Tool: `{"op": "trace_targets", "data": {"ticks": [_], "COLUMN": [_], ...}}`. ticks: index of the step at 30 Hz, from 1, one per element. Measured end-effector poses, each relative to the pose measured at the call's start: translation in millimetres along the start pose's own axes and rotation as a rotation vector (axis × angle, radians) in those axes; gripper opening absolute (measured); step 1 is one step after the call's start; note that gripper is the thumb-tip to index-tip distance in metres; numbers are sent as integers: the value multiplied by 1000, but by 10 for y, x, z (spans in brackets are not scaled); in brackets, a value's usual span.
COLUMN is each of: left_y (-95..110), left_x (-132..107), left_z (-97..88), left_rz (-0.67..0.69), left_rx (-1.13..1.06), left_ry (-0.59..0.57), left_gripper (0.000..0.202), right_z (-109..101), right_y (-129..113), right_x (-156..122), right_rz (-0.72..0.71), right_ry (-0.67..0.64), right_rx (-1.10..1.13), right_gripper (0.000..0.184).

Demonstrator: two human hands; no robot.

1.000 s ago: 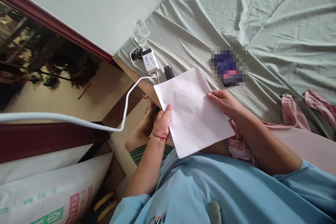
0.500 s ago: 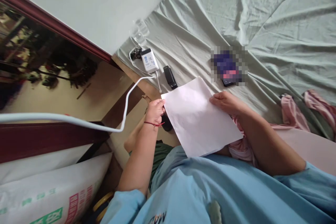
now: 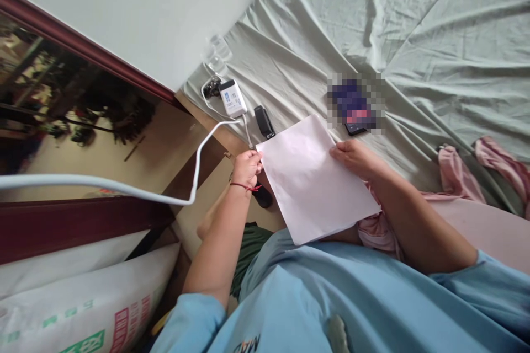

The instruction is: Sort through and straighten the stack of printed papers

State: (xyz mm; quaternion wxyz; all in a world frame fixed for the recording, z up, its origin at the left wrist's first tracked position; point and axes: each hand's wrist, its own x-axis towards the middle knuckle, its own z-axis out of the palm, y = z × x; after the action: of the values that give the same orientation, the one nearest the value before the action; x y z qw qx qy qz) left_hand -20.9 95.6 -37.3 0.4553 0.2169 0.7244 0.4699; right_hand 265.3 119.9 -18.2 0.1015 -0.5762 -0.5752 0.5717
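Observation:
A blank white sheet of paper (image 3: 317,182) is held tilted over my lap, its lower edge close to my blue shirt. My left hand (image 3: 247,167), with a red string at the wrist, pinches the sheet's upper left corner. On the opposite edge my right hand (image 3: 356,159) grips it, thumb on top and the other fingers hidden underneath. Just beyond the paper's top edge a small black device (image 3: 264,121) lies on the bed. I cannot tell from the frames whether the paper is one sheet or several.
A phone (image 3: 354,107), partly blurred out, lies on the green bedsheet (image 3: 414,22). Near the bed's corner sits a white box-shaped device (image 3: 233,98) with a white cable (image 3: 199,162) crossing left. Pink cloth (image 3: 459,174) is at right; printed white sacks (image 3: 83,298) stand lower left.
The view has shifted slightly. Both hands keep their hold on the paper, whose upper edge sits a little higher in the picture.

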Motion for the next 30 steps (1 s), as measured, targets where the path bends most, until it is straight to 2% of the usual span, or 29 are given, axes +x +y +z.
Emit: {"op": "trace_targets", "data": {"ticks": [6,11,15,19,20,22,26,28,30], "left_y": [106,178,175,103,75,22,-19,-4,19], "left_x": [62,127,184,256,277,311,304,276,259], "left_z": [44,89,128,135,124,91,19,4,3], "left_rz": [31,-3,-3,17,62,245,773,1001,1141], "left_rx": [41,53,87,223,290,458,759,820,857], "left_ry": [-2,6,24,42,53,112,254,218,111], "left_gripper": [20,16,21,15,13,9,20,29,36], "right_z": [6,0,-1,-1,-2,-8,-38,-60,-81], "right_y": [20,20,24,46,51,55,51,46,41], "right_x": [23,31,41,65,72,85,92,86,76], "right_rz": [-58,-25,-52,-80,-84,-91,-94,-90,-87], "right_ry": [83,102,146,191,199,209,209,203,199], "right_rx": [-69,-68,-115,-168,-189,-236,-289,-302,-311], "right_gripper": [34,33,33,32,32,32,32,32,32]}}
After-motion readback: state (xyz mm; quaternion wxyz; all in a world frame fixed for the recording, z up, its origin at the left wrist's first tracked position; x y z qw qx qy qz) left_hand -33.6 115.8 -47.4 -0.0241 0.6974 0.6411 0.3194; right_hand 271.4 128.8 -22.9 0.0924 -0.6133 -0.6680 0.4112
